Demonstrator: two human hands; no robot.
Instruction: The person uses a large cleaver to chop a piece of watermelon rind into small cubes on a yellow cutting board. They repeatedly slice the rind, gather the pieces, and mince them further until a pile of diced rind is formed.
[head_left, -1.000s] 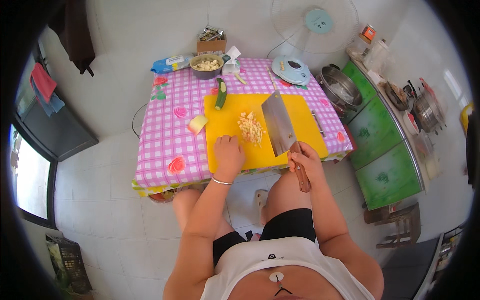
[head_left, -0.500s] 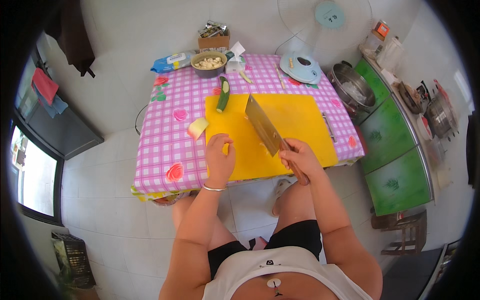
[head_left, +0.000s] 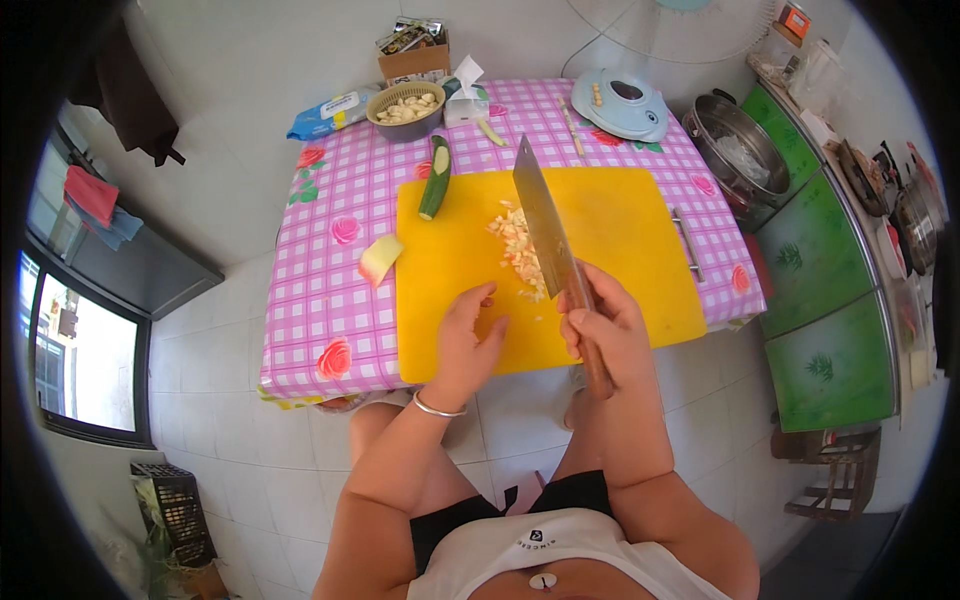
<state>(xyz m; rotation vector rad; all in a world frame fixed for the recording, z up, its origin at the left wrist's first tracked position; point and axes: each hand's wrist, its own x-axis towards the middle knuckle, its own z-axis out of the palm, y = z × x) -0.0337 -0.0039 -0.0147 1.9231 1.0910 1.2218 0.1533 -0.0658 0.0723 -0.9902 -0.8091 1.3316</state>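
My right hand [head_left: 612, 325] is wrapped round the wooden handle of a cleaver [head_left: 541, 215], its broad blade pointing away from me above the yellow cutting board [head_left: 625, 245]. Left of the blade lies a small heap of finely chopped pale pieces [head_left: 512, 238], partly hidden by it. My left hand [head_left: 466, 335], with a bangle at the wrist, hovers over the board's near edge, thumb and fingers apart and nothing in them. A cut cucumber [head_left: 435, 178] rests at the board's far left. By the left edge sits a pale chunk with a reddish side [head_left: 380, 259].
On the checkered tablecloth [head_left: 325, 260] stand a basket of peeled cloves [head_left: 406, 110], a tissue pack [head_left: 464, 108] and a blue wipes packet [head_left: 328, 116]. A fan base [head_left: 620, 105] is at the far right. A metal tool [head_left: 688, 245] lies right of the board; a large pot [head_left: 735, 150] stands beyond.
The cleaver has swung more upright and shifted right, uncovering the chopped heap. My left hand has moved right and nearer to me, its fingers spreading. The whole view has shifted slightly.
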